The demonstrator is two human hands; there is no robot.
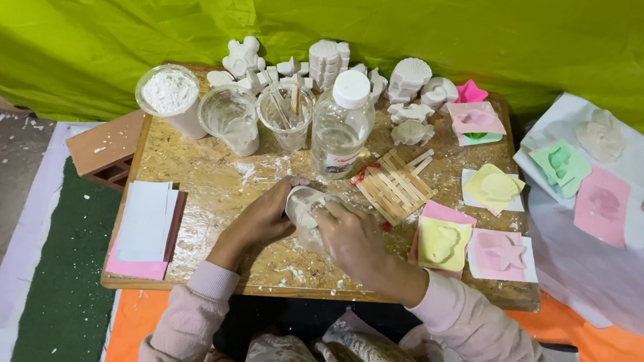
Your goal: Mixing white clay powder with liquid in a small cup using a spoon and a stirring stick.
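- A small white plaster-smeared cup (303, 209) is held between both hands above the middle of the chipboard table (215, 185); the left hand (262, 217) is cupped round its side, seemingly to steady it.
- The right hand (350, 233) is closed over the cup's near edge, fingers pressed to its rim; what is inside cannot be told.
- A clear bottle with a white cap (341, 127) stands just beyond the hands, with two clear cups (259, 119) and a tub of white powder (169, 97) along the far edge, apparently kept within reach.
- White plaster casts (404, 92) are ranged at the back, away from the working spot.
- A raft of wooden sticks (393, 185) lies just right of the hands; yellow and pink moulds (474, 233) crowd the right edge.
- A stack of white and pink sheets (146, 226) sits at the left edge.
- Open room is confined to the powder-dusted patch around and before the hands.
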